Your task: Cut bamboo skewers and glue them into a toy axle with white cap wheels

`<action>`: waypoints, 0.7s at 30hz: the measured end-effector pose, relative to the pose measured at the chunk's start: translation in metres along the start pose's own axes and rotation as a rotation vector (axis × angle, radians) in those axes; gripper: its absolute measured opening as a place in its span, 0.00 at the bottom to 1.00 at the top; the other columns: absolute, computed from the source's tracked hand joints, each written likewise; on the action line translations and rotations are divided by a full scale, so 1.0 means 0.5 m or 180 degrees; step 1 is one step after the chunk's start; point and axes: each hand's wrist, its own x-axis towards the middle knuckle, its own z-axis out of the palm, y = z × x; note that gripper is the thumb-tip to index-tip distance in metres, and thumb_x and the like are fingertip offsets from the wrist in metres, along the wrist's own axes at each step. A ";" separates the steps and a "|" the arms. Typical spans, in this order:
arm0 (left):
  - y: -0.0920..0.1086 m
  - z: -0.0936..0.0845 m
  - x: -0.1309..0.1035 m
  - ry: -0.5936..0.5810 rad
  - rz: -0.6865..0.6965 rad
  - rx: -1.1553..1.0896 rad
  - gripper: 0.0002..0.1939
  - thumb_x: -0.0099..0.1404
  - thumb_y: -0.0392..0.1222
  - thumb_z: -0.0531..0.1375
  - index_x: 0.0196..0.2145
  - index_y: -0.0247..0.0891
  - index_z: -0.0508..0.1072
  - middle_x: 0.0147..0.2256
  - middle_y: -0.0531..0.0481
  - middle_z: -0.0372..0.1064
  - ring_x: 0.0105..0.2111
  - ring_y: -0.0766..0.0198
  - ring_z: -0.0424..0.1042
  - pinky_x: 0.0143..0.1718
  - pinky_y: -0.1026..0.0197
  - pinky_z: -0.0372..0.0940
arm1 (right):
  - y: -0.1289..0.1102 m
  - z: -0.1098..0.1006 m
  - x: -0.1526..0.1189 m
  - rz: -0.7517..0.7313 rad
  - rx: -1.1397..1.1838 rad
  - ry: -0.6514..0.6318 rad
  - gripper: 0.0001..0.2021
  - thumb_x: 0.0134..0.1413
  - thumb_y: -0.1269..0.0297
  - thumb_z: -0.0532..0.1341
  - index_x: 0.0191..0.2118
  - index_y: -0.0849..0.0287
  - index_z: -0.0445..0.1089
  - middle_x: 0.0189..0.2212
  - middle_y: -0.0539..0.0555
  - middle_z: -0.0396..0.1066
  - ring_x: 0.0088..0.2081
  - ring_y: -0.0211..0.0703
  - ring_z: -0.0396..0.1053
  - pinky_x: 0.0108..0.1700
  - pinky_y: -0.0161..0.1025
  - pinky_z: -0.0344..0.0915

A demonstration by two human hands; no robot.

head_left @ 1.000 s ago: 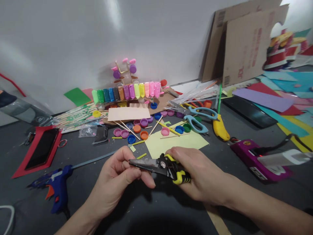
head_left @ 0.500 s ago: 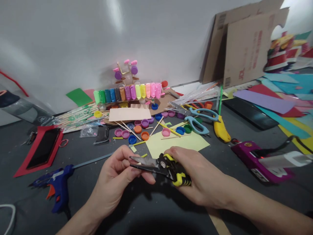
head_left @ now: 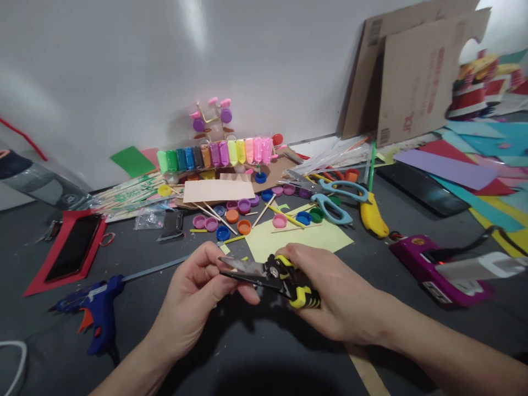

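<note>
Two-handed over the dark tabletop [head_left: 235, 357]: grips black-and-yellow shears [head_left: 275, 271] in the right hand [head_left: 344, 291], with fingers clamped around the handles and blades parted, pointing left. Holds the left hand [head_left: 192, 300] at the blade tips, with thumb and fingers curled close. Shows a pale bit [head_left: 234, 270] by the blades, near the thumb; too small to tell whether pinched by those fingers. Note beyond the hands a yellow sheet [head_left: 303, 242] and bottle caps [head_left: 244, 226]; at left, a blue glue gun [head_left: 104, 313].

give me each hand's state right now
Left hand: curled at the tips of the shears; whether it grips anything cannot be told.
Right hand: closed, holding the shears.
</note>
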 end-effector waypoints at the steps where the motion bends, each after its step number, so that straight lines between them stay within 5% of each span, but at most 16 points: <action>1: 0.000 -0.001 0.000 0.0001 -0.0015 0.0003 0.09 0.64 0.43 0.67 0.33 0.40 0.70 0.27 0.53 0.82 0.30 0.67 0.79 0.37 0.68 0.67 | -0.001 0.000 0.001 0.0003 -0.0002 -0.0028 0.15 0.44 0.72 0.60 0.42 0.62 0.64 0.35 0.57 0.70 0.35 0.47 0.68 0.38 0.41 0.64; 15: -0.003 -0.002 -0.003 -0.0094 -0.0016 -0.0014 0.07 0.66 0.43 0.65 0.34 0.40 0.70 0.28 0.54 0.81 0.30 0.67 0.79 0.39 0.67 0.67 | 0.005 0.004 -0.005 0.0012 -0.0091 -0.0050 0.12 0.44 0.74 0.56 0.39 0.59 0.62 0.31 0.54 0.68 0.30 0.44 0.65 0.33 0.39 0.62; 21: 0.001 0.000 -0.004 0.0097 0.0012 0.0003 0.11 0.64 0.46 0.66 0.33 0.39 0.70 0.25 0.52 0.80 0.28 0.64 0.77 0.36 0.64 0.65 | 0.006 0.006 -0.001 -0.0090 -0.0001 0.0149 0.17 0.45 0.71 0.58 0.45 0.60 0.62 0.38 0.59 0.71 0.38 0.49 0.70 0.40 0.42 0.66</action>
